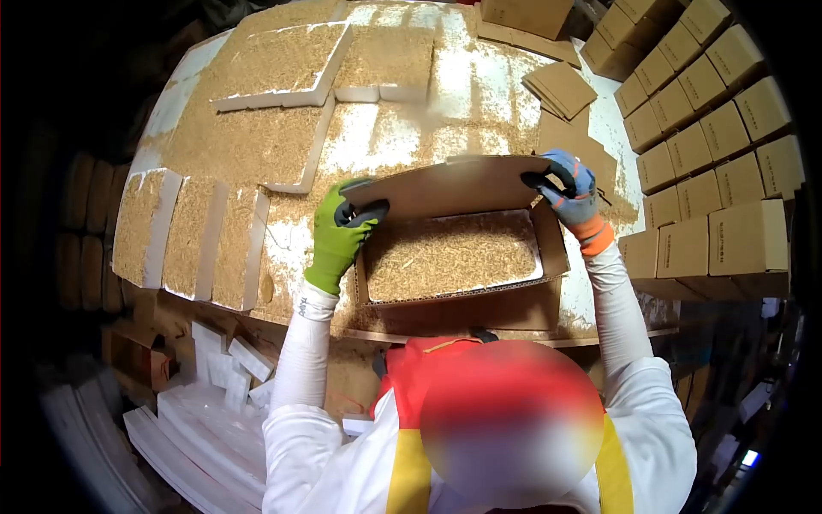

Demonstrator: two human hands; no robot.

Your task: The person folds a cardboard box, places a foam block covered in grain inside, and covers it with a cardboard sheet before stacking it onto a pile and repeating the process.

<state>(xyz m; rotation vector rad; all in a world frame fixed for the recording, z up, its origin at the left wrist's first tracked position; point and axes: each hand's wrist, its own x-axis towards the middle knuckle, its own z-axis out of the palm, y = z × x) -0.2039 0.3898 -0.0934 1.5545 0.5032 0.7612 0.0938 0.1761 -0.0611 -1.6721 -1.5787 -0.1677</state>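
Observation:
An open cardboard box (552, 236) lies near the table's front edge, and a white-edged block topped with tan shavings (454, 257) fills its inside. The box's raised flap (445, 193) stands along the far side. My left hand (342, 231), in a green glove with dark fingertips, pinches the flap's left end. At its right end, my right hand (569, 188), in a blue-grey glove with an orange cuff, grips the same flap.
Shaving-covered blocks (278, 64) lie on the table (454, 68) at the far left, several more at the near left. Flat cardboard pieces (561, 90) sit at the back right. Stacked closed boxes (723, 128) line the right side. White foam pieces (201, 428) lie below left.

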